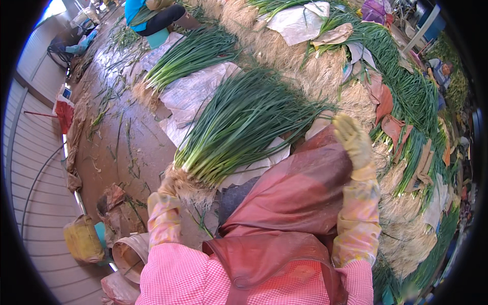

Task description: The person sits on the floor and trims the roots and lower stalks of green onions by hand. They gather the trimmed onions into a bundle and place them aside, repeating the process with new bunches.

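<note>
A large bundle of green onions lies fanned out before me on pale woven sacking, its roots towards me and its dark leaves pointing away. My left hand is at the root end, on the left side; the fingers are partly hidden, so their grip is unclear. My right hand, in a yellowish rubber glove, is raised beside the leaf tips over my red apron, fingers extended, holding nothing. Another bundle of green onions lies beyond, on a second sheet of sacking.
Rows of green onions with matted roots run along the right. A person in blue sits at the upper left; another person is at the far right. A bucket and a yellow jerrycan stand lower left, near a corrugated wall.
</note>
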Demonstrator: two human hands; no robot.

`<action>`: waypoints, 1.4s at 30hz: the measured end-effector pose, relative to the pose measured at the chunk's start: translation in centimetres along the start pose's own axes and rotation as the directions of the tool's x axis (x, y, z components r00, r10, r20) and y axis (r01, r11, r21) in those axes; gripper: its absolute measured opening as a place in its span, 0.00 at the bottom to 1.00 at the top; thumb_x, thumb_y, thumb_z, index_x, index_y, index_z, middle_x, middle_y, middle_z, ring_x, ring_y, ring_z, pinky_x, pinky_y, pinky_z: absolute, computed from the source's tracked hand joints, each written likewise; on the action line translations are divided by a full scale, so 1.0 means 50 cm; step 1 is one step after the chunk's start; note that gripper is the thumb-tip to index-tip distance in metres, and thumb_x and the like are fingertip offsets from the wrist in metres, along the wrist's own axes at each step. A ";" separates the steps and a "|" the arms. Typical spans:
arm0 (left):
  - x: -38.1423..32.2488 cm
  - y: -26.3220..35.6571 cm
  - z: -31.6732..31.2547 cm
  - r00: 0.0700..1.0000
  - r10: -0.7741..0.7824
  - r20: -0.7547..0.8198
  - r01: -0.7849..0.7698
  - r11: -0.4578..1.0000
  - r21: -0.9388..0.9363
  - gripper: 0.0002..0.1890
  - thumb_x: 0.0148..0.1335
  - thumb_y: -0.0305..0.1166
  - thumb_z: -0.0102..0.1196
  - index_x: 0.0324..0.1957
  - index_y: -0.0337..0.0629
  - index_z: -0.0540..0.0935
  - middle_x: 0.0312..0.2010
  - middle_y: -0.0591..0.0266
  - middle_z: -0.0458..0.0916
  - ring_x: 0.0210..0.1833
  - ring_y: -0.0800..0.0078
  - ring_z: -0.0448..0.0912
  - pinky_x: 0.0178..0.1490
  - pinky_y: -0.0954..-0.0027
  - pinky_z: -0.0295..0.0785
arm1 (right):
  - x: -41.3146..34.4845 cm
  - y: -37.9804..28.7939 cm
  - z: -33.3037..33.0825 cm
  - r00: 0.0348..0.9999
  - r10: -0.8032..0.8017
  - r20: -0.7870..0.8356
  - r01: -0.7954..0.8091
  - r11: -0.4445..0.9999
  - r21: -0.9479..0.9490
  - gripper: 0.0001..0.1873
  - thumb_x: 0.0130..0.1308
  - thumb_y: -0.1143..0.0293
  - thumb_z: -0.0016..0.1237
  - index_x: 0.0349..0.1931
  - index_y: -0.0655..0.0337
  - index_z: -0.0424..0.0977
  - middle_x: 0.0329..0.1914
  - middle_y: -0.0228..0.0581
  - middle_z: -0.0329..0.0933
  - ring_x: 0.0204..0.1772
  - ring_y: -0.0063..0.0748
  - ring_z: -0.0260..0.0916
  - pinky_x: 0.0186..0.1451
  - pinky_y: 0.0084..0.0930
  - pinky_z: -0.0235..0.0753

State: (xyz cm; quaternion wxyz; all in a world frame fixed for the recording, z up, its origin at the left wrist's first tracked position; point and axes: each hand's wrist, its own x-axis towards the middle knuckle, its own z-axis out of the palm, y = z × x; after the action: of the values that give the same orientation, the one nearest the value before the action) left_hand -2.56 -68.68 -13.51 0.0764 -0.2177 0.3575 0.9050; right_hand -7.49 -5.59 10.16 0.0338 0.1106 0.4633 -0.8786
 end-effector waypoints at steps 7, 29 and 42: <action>0.091 -0.065 -0.183 0.968 0.101 -0.230 -0.079 0.991 0.104 0.21 0.57 0.24 0.58 0.53 0.32 0.72 0.47 0.49 0.77 0.47 0.61 0.77 0.50 0.58 0.76 | -0.158 -0.121 -0.203 0.977 -0.197 -0.085 0.197 0.980 -0.005 0.24 0.75 0.61 0.32 0.64 0.68 0.60 0.67 0.49 0.63 0.69 0.39 0.60 0.69 0.32 0.64; 0.119 -0.225 0.555 0.579 0.681 0.449 -0.605 -0.011 0.796 0.23 0.51 0.19 0.55 0.53 0.39 0.77 0.55 0.49 0.73 0.59 0.55 0.70 0.66 0.61 0.60 | -0.555 0.103 -0.482 0.473 -0.226 -0.852 0.301 0.950 -0.085 0.20 0.69 0.59 0.40 0.51 0.66 0.72 0.51 0.51 0.77 0.53 0.45 0.76 0.50 0.35 0.78; -0.226 -0.563 1.156 0.420 0.270 0.866 -0.783 0.590 0.196 0.23 0.49 0.12 0.51 0.50 0.37 0.77 0.57 0.53 0.71 0.63 0.58 0.68 0.67 0.62 0.59 | -0.576 0.149 -0.545 0.387 -0.190 -0.902 0.220 0.969 -0.109 0.17 0.71 0.59 0.42 0.49 0.63 0.73 0.44 0.48 0.79 0.43 0.40 0.80 0.39 0.28 0.81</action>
State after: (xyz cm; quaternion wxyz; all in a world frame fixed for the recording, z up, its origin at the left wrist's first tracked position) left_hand -3.78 -8.55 11.83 -0.0264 0.3533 0.5971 0.7197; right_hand 26.20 11.29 -4.24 -0.3315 0.5097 0.4052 -0.6827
